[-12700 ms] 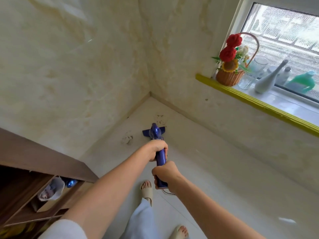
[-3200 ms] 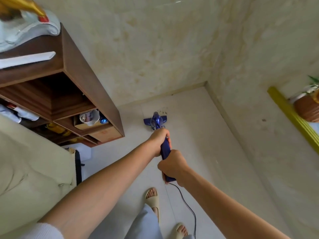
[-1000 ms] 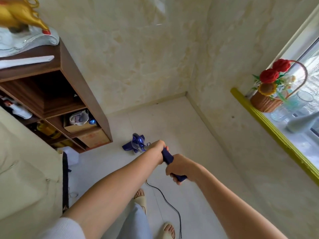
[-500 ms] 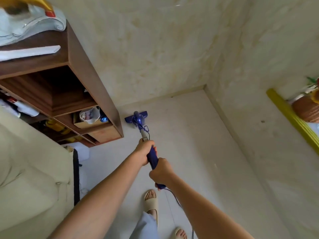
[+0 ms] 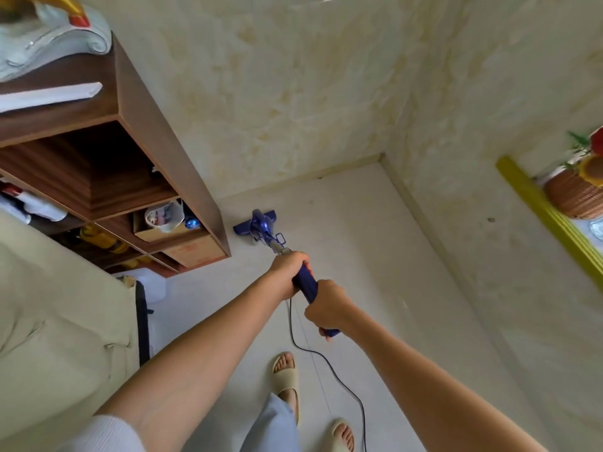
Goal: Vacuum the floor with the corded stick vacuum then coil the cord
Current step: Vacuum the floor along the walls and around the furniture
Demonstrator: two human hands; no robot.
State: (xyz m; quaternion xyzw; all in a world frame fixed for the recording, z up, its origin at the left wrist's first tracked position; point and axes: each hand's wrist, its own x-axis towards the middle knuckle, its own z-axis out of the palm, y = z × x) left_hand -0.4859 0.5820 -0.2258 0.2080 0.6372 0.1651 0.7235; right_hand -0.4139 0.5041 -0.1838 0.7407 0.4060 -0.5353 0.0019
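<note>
Both hands are clamped on the blue handle of the stick vacuum [image 5: 305, 283]: the left hand [image 5: 288, 272] wraps the upper part of the grip nearer the shaft, and the right hand [image 5: 328, 306] curls round the lower end, the two close together but not touching. After the hands, the largest thing is the pale floor [image 5: 342, 243], which meets two cream marbled walls at a corner far ahead. At the left stands a dark wooden shelf unit [image 5: 156, 151], its lower compartments holding a cardboard box and a white bag, with a white dish and a gold ornament on its top. A pale green cushioned seat [image 5: 49, 314] fills the lower left edge. At the right edge a yellow-trimmed sill [image 5: 548, 220] carries a woven basket [image 5: 574, 195]. The vacuum's blue floor head [image 5: 257, 221] lies flat on the floor just beside the bottom corner of the shelf unit, its shaft slanting back up to the hands. The black cord [image 5: 326, 358] drops from the handle and trails along the floor between the person's two sandalled feet towards the bottom edge.
</note>
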